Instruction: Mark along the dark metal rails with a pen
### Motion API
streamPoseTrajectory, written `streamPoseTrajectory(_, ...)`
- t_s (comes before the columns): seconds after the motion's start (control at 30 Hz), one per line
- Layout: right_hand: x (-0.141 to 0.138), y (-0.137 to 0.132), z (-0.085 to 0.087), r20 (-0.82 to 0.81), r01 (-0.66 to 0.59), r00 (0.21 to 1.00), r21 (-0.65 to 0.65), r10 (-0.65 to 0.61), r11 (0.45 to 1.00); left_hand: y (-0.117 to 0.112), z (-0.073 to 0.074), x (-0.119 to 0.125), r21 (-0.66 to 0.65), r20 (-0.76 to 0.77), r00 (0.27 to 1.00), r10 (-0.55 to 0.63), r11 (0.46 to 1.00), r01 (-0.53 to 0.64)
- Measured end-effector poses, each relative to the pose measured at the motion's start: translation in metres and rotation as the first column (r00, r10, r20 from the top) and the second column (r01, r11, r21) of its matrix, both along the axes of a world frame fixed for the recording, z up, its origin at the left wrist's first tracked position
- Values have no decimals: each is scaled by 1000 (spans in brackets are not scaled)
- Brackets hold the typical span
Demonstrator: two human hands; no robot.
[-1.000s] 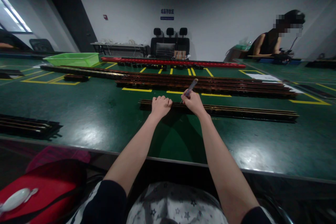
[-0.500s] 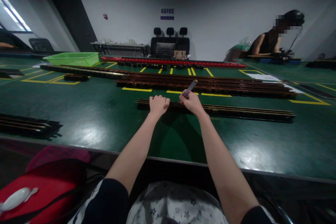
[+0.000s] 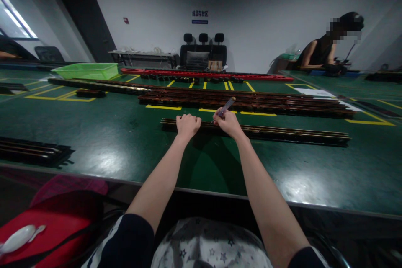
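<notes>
In front of me a long dark rail with thin brass-coloured edges lies crosswise on the green table. My left hand is closed over it near its left end, knuckles up, fingertips hidden behind the rail. Just to the right, my right hand grips a pen-like tool with a translucent barrel. Its upper end leans up and to the right, and its thin tip points down at the rail between my hands. Whether the tip touches the rail I cannot tell.
Beyond the rail lies a bundle of long dark reddish rails. Farther back are a red slotted bar and a green bin. More rails lie at the left front edge. A person works at the far right.
The rail and both my hands have shifted slightly to the left together. The pen-like tool has moved with my right hand, and both grips look the same.
</notes>
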State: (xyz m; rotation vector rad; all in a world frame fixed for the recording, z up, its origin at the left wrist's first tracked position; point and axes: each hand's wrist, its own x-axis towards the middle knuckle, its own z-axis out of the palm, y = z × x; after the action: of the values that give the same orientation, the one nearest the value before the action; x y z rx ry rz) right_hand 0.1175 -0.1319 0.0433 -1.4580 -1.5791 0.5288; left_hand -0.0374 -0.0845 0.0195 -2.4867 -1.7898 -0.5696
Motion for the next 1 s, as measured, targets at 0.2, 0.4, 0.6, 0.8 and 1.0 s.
streamPoseTrajectory(0.2, -2, -1, 2, -35, 7, 999, 9, -6, 1000, 2, -1, -1, 2, -8, 1000, 22, 1000, -22)
streamPoseTrajectory(0.4, -1, -3, 3, -60, 4, 998, 0, -4, 1000, 6, -1, -8, -1, 52, 997, 56, 998, -56)
streamPoseTrajectory(0.6, 2, -4, 4, -22, 14, 1000, 13, -14, 1000, 0, -1, -4, 28, 59, 996, 64, 997, -65)
streamPoseTrajectory(0.8, 6, -5, 5, 36, 44, 998, 8, -44, 999, -12, -4, 8, 90, 46, 996, -79, 993, 75)
streamPoseTrajectory(1.0, 9, -3, 3, 65, 60, 996, -7, -60, 998, -11, -4, 9, 56, 20, 996, -84, 995, 83)
